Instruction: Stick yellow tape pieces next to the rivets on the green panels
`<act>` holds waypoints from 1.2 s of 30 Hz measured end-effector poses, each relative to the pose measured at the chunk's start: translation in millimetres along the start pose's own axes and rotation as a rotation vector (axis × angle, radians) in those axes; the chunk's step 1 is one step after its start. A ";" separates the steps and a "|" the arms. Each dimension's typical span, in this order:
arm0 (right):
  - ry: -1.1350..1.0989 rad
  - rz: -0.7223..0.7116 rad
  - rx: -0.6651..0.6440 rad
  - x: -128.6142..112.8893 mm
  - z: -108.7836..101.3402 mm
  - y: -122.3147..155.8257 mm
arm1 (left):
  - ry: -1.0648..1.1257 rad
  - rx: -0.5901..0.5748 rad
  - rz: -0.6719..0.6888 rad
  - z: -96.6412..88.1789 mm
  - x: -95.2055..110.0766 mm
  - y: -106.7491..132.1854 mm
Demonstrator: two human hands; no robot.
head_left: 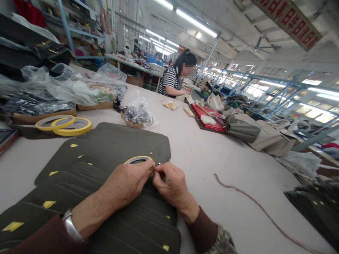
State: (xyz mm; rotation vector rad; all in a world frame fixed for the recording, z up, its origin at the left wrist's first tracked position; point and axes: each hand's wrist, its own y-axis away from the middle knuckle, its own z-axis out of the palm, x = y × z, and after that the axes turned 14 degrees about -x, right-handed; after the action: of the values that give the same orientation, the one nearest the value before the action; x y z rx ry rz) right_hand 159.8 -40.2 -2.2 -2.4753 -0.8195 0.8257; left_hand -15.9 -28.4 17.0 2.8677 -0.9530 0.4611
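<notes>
Seen from the wearer's own head, two bare hands meet over a spread of overlapping dark olive panels (127, 135) on a pale table (212, 155). The left hand (125, 181), its wrist circled by a silver-coloured band (71, 225), grips a narrow roll of yellow tape (138, 157); the far curve of the ring shows just beyond the knuckles, while the rest is hidden behind the hand. The right hand (172, 183) is closed in a pinch, thumb and forefinger together at the left hand's fingertips, right beside the roll; whatever sits between them is too small to make out. The panels lie beneath both hands and reach toward the wearer, with yellow tape pieces (49, 204) dotted along their edges. A small gold stud (150, 153) sits on the farthest panel, just beyond the fingertips. Well to the left of the hands, two more yellow tape rolls (71, 127) overlap near the clear plastic bags (66, 86). To the right, apart from the hands, a thin brown cord (249, 197) curves across the table. Farther off, a person in a striped top (169, 81) bends over the table.
</notes>
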 end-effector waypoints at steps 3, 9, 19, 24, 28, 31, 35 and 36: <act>-0.175 0.196 -0.015 -4.5 2.0 -4.4 | -0.035 0.082 -0.015 1.8 2.3 -1.4; -0.891 0.863 -0.006 17.4 5.5 -15.7 | -0.041 0.172 0.034 5.0 8.6 -1.5; -0.639 0.765 -0.216 31.8 1.2 -10.1 | -0.195 -0.151 -0.150 5.3 2.9 -7.2; -0.354 0.636 -0.220 32.7 7.7 -11.5 | -0.192 -0.156 -0.113 7.0 3.8 -6.9; -0.350 0.620 -0.235 37.3 7.6 -10.2 | -0.167 -0.137 -0.096 7.5 1.6 -6.5; -0.520 0.708 -0.181 39.1 4.2 -6.1 | -0.143 -0.118 -0.107 6.4 -1.9 -6.0; -0.606 0.706 -0.187 38.8 3.2 -1.3 | -0.097 -0.051 -0.156 1.4 -9.2 -6.7; -0.542 0.668 -0.194 38.3 4.2 -1.2 | -0.093 -0.034 -0.180 0.0 -11.0 -7.1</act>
State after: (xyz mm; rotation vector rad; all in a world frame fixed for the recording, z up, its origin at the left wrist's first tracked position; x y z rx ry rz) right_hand 181.6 -14.0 -20.2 -2.7626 -0.1965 1.7728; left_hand -20.0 -16.5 13.7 2.9304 -0.6986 0.2952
